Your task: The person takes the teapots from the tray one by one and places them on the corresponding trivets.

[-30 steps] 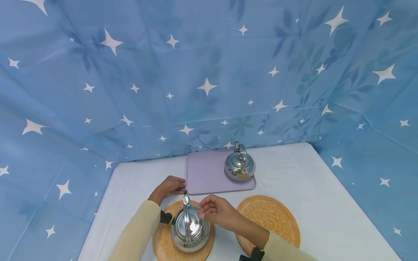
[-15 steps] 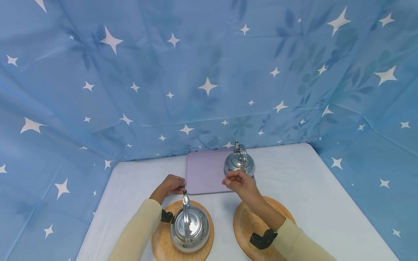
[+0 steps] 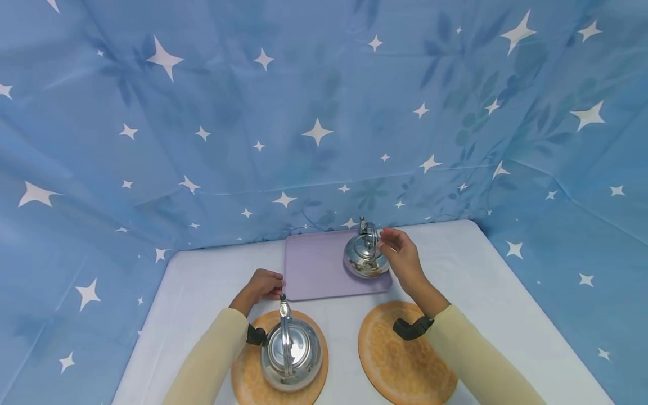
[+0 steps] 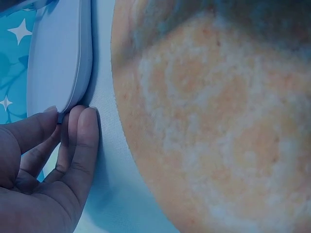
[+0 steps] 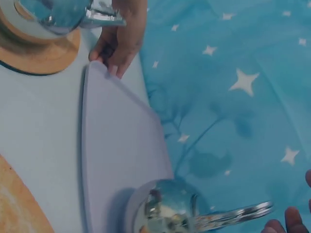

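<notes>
My left hand (image 3: 263, 284) pinches the near left corner of a lilac tray (image 3: 314, 267); in the left wrist view the thumb and fingertips meet at that corner (image 4: 65, 104). A shiny metal teapot (image 3: 364, 260) stands on the tray's right end, its handle upright. Beside that handle is my right hand (image 3: 405, 259), fingers loosely bent. In the right wrist view, its fingertips (image 5: 291, 218) show a gap from the teapot's handle (image 5: 238, 216). A second metal teapot (image 3: 296, 360) stands by my left forearm on a round orange-brown placemat (image 3: 248, 377).
Another round orange-brown placemat (image 3: 405, 360) lies under my right forearm, with nothing seen on it. White cloth (image 3: 202, 292) covers the table. A blue star-patterned curtain (image 3: 319, 169) rises behind the table's back edge and along both sides.
My right hand has moved from above the near teapot, across the tray's front, to beside the handle of the teapot on the tray. My left hand has stayed at the tray's corner.
</notes>
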Demonstrator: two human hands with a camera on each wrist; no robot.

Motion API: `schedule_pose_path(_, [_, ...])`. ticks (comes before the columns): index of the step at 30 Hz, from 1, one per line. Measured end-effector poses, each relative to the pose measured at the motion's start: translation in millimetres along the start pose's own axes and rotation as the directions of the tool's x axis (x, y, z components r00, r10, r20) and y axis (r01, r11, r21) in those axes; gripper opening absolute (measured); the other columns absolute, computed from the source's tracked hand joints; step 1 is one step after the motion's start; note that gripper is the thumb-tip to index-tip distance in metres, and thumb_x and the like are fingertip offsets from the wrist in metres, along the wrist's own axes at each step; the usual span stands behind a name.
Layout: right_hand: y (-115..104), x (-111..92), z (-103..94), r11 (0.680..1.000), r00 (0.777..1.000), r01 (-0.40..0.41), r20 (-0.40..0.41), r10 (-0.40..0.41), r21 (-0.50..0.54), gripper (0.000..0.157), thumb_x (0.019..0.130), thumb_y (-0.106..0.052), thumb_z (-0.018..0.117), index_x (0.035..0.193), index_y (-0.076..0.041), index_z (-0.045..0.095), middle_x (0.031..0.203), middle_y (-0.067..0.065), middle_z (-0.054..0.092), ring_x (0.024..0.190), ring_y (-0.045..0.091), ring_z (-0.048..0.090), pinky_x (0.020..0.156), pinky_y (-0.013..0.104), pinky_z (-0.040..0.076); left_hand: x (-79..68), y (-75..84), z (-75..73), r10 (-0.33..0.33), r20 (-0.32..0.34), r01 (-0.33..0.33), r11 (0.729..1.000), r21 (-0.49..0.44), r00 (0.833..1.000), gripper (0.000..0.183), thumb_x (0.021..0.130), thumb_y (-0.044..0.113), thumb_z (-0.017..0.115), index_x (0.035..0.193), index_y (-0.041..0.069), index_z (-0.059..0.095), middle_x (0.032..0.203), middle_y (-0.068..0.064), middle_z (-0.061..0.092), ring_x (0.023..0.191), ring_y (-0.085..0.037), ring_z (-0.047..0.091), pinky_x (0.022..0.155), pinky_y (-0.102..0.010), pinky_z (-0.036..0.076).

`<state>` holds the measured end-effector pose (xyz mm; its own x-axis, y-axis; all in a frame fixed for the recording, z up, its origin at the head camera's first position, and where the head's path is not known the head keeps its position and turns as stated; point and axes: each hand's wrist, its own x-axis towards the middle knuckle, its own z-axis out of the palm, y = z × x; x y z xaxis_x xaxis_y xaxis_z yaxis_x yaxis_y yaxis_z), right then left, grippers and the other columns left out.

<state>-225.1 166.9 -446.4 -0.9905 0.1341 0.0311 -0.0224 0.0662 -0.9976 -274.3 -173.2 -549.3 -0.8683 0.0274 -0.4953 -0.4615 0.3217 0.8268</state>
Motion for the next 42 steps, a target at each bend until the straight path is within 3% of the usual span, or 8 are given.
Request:
schedule_pose_path(6, [13,18,-2.9,0.989,0.989,-0.147,0.01,0.147,-0.014,0.054,0.097,-0.006,0.054,0.147,0.003,0.034,0.137,0.023,0.047,0.127,0.031,0.045,0.107,0.04,0.039,-1.8,4.2,0.4,0.001,0.012,-0.001,1.0,-0.001,1.0,0.028,0.092,-0.003,0.061,0.119,-0.011,0.061,0.072,-0.011,0.064,0.056,-0.012,0.061,0.057,-0.028,0.06])
schedule_pose_path(15, [25,28,-4.3,0.982,0.979,-0.189,0.068,0.19,-0.016,0.04,0.1,-0.007,0.049,0.137,0.007,0.048,0.129,0.024,0.056,0.119,0.031,0.055,0.099,0.036,0.049,-1.3,4.8,1.8,-0.011,0.009,0.011,1.0,0.006,1.0,0.027,0.092,-0.004,0.062,0.118,-0.011,0.061,0.07,-0.01,0.063,0.053,-0.011,0.06,0.056,-0.028,0.059])
schedule_pose_path(26, [27,33,-7.7,0.984,0.976,-0.176,0.12,0.179,-0.039,0.038,0.102,-0.007,0.048,0.134,0.012,0.046,0.124,0.027,0.058,0.116,0.03,0.058,0.1,0.039,0.048,-1.8,6.1,3.1,0.002,0.006,-0.002,1.0,0.021,1.0,0.028,0.092,-0.004,0.06,0.119,-0.011,0.061,0.071,-0.01,0.063,0.054,-0.011,0.06,0.057,-0.027,0.059])
schedule_pose_path(33, [27,31,-11.0,0.982,0.971,-0.185,0.144,0.189,-0.041,0.037,0.102,-0.006,0.047,0.135,0.011,0.047,0.123,0.026,0.06,0.116,0.03,0.058,0.097,0.035,0.05,6.4,-1.0,2.8,-0.006,0.004,0.006,0.999,0.034,1.0,0.028,0.091,-0.004,0.061,0.119,-0.011,0.061,0.073,-0.014,0.064,0.055,-0.014,0.061,0.061,-0.032,0.061])
schedule_pose_path(38, [23,28,-14.4,0.985,0.972,-0.161,0.162,0.168,-0.057,0.038,0.102,-0.007,0.05,0.135,0.012,0.048,0.12,0.024,0.063,0.114,0.029,0.06,0.097,0.037,0.05,18.1,-10.4,-2.3,0.012,0.034,-0.014,0.998,0.055,0.999,0.025,0.091,-0.004,0.062,0.115,-0.011,0.062,0.073,-0.016,0.063,0.056,-0.017,0.063,0.056,-0.032,0.06])
schedule_pose_path(42, [16,26,-18.4,0.99,0.976,-0.13,0.168,0.139,-0.064,0.039,0.102,-0.008,0.051,0.135,0.011,0.048,0.118,0.023,0.064,0.114,0.029,0.06,0.098,0.038,0.05,14.8,-8.3,-2.9,-0.01,0.013,0.009,0.998,0.056,1.0,0.026,0.091,-0.004,0.062,0.116,-0.011,0.062,0.074,-0.016,0.064,0.056,-0.017,0.063,0.058,-0.031,0.06])
